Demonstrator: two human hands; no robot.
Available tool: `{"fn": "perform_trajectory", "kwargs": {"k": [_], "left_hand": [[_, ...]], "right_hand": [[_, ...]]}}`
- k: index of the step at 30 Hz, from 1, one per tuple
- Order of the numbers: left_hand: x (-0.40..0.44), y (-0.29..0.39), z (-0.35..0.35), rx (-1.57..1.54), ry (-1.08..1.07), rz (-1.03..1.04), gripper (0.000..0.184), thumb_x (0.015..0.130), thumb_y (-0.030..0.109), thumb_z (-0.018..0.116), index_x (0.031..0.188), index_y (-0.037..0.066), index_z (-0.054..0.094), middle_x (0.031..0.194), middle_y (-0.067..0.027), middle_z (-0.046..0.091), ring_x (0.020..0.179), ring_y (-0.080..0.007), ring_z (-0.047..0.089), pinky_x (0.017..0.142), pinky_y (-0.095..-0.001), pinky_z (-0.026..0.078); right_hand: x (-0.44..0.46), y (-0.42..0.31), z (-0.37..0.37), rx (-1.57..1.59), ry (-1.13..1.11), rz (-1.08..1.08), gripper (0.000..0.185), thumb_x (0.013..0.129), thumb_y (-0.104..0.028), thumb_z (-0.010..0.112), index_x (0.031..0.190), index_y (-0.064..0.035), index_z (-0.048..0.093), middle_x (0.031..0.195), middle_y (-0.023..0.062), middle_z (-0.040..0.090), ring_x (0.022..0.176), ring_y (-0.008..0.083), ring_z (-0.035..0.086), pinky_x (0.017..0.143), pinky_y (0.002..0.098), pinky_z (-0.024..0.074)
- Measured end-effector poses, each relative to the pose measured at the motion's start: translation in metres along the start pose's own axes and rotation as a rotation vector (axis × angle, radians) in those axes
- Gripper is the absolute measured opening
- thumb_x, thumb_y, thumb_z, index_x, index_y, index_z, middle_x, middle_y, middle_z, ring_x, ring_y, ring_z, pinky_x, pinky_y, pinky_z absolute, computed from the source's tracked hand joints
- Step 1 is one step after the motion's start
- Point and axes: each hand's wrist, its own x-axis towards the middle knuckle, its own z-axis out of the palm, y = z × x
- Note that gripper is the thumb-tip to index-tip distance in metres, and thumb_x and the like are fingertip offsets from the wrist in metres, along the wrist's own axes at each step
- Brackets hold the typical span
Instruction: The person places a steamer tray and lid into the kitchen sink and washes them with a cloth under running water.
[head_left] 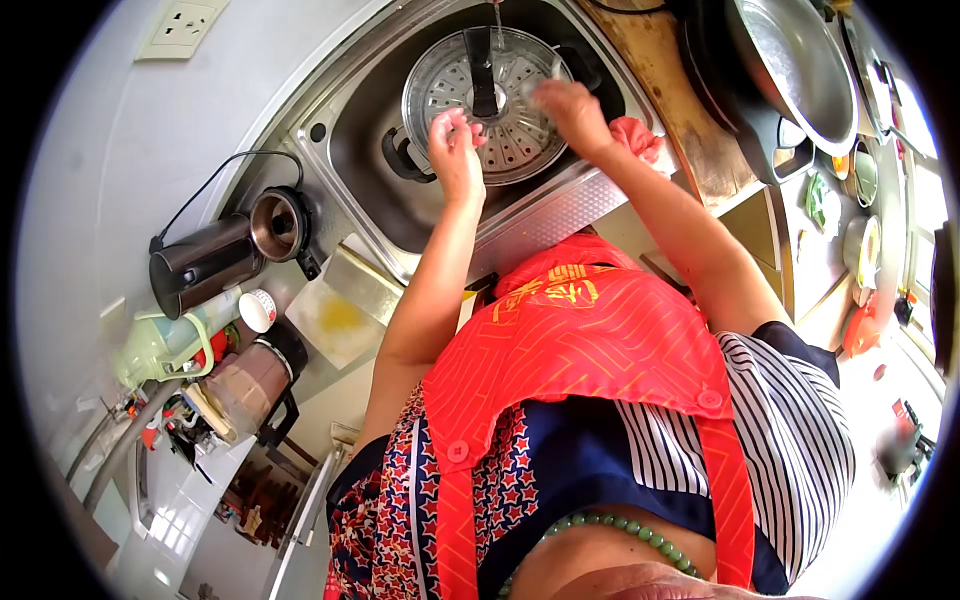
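In the sink lies a round steel pot (pixel 420 135) with dark side handles. Inside it a perforated steamer plate (pixel 520 145) shows, and a black upright handle (pixel 481 75) rises over its middle. A thin stream of water (pixel 498 14) falls from the top of the view toward the pot. My left hand (pixel 457 158) hovers at the pot's near left rim, its fingers loosely bent and apart, holding nothing visible. Over the pot's right side is my right hand (pixel 572 112), its fingers smeared by motion. Whether it holds anything cannot be made out.
The steel sink (pixel 365 180) surrounds the pot. A red cloth (pixel 637 138) lies at its right edge, beside a wooden board (pixel 690 110) and a large pan (pixel 795 65). At left are an electric kettle (pixel 205 265), a small patterned cup (pixel 257 310) and a blender jug (pixel 250 385).
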Motion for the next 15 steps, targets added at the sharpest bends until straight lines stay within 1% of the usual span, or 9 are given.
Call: {"fn": "perform_trajectory", "kwargs": {"k": [1, 3, 4, 6, 7, 9, 11, 12, 15], "left_hand": [[0.009, -0.001, -0.001, -0.009, -0.001, -0.036, 0.017, 0.089, 0.004, 0.050, 0.106, -0.001, 0.050, 0.105, -0.0086, 0.053, 0.075, -0.0135, 0.058, 0.061, -0.0254, 0.049], [0.017, 0.003, 0.002, -0.021, -0.035, -0.180, 0.025, 0.089, 0.004, 0.050, 0.113, 0.000, 0.047, 0.105, -0.0093, 0.053, 0.077, -0.0158, 0.059, 0.065, -0.0272, 0.051], [0.021, 0.006, 0.004, -0.030, -0.051, -0.251, 0.029, 0.089, 0.004, 0.051, 0.117, 0.001, 0.046, 0.106, -0.0097, 0.053, 0.077, -0.0169, 0.059, 0.067, -0.0280, 0.051], [0.023, 0.006, 0.012, -0.020, -0.090, -0.217, 0.033, 0.088, 0.003, 0.050, 0.121, 0.001, 0.043, 0.109, -0.0109, 0.052, 0.079, -0.0179, 0.060, 0.069, -0.0285, 0.052], [0.025, 0.005, 0.018, -0.014, -0.113, -0.199, 0.036, 0.088, 0.002, 0.050, 0.123, 0.001, 0.041, 0.111, -0.0115, 0.051, 0.080, -0.0184, 0.060, 0.070, -0.0287, 0.052], [0.029, -0.007, 0.021, -0.097, -0.134, -0.186, 0.041, 0.086, -0.004, 0.047, 0.126, -0.001, 0.039, 0.116, -0.0117, 0.049, 0.087, -0.0193, 0.060, 0.075, -0.0291, 0.052], [0.031, -0.011, 0.022, -0.171, -0.155, -0.205, 0.042, 0.085, -0.007, 0.046, 0.126, -0.002, 0.039, 0.116, -0.0113, 0.050, 0.090, -0.0195, 0.059, 0.078, -0.0293, 0.051], [0.032, -0.009, 0.023, -0.221, -0.145, -0.214, 0.040, 0.082, -0.010, 0.046, 0.121, -0.002, 0.045, 0.111, -0.0102, 0.053, 0.086, -0.0166, 0.058, 0.077, -0.0281, 0.052], [0.032, -0.009, 0.019, -0.256, -0.173, -0.224, 0.040, 0.082, -0.010, 0.046, 0.121, -0.003, 0.044, 0.111, -0.0103, 0.053, 0.089, -0.0182, 0.059, 0.079, -0.0295, 0.051]], "right_hand": [[0.020, -0.014, -0.012, 0.224, 0.018, 0.415, 0.018, 0.080, -0.011, 0.062, 0.097, -0.0080, 0.067, 0.093, 0.0097, 0.066, 0.086, 0.0277, 0.063, 0.080, 0.0339, 0.0492], [0.053, -0.016, -0.020, 0.171, 0.165, 0.363, 0.017, 0.079, -0.012, 0.064, 0.095, -0.0065, 0.066, 0.095, 0.0081, 0.066, 0.087, 0.0269, 0.063, 0.077, 0.0314, 0.0501], [0.070, -0.023, -0.022, 0.191, 0.225, 0.243, 0.017, 0.079, -0.013, 0.064, 0.095, -0.0071, 0.066, 0.096, 0.0075, 0.066, 0.088, 0.0265, 0.063, 0.078, 0.0316, 0.0499], [0.097, -0.045, -0.021, 0.228, 0.283, 0.078, 0.017, 0.079, -0.012, 0.065, 0.095, -0.0081, 0.067, 0.098, 0.0071, 0.066, 0.091, 0.0262, 0.062, 0.080, 0.0321, 0.0494], [0.105, -0.048, -0.015, 0.218, 0.291, -0.014, 0.017, 0.081, -0.017, 0.063, 0.096, -0.0094, 0.067, 0.098, 0.0066, 0.066, 0.093, 0.0264, 0.062, 0.081, 0.0327, 0.0494], [0.115, -0.041, 0.009, -0.031, 0.222, -0.275, 0.020, 0.084, -0.024, 0.058, 0.096, -0.0107, 0.067, 0.096, 0.0059, 0.066, 0.093, 0.0268, 0.062, 0.081, 0.0341, 0.0498], [0.115, -0.033, 0.027, -0.062, 0.204, -0.231, 0.022, 0.085, -0.026, 0.056, 0.097, -0.0118, 0.067, 0.099, 0.0054, 0.065, 0.095, 0.0273, 0.061, 0.083, 0.0351, 0.0490], [0.119, -0.034, 0.031, -0.076, 0.193, -0.211, 0.022, 0.086, -0.027, 0.055, 0.097, -0.0124, 0.067, 0.101, 0.0052, 0.065, 0.096, 0.0276, 0.060, 0.084, 0.0356, 0.0486], [0.135, -0.036, 0.036, 0.117, -0.001, 0.218, 0.019, 0.085, -0.024, 0.056, 0.098, -0.0132, 0.066, 0.109, 0.0047, 0.062, 0.102, 0.0295, 0.057, 0.087, 0.0364, 0.0464]]}}
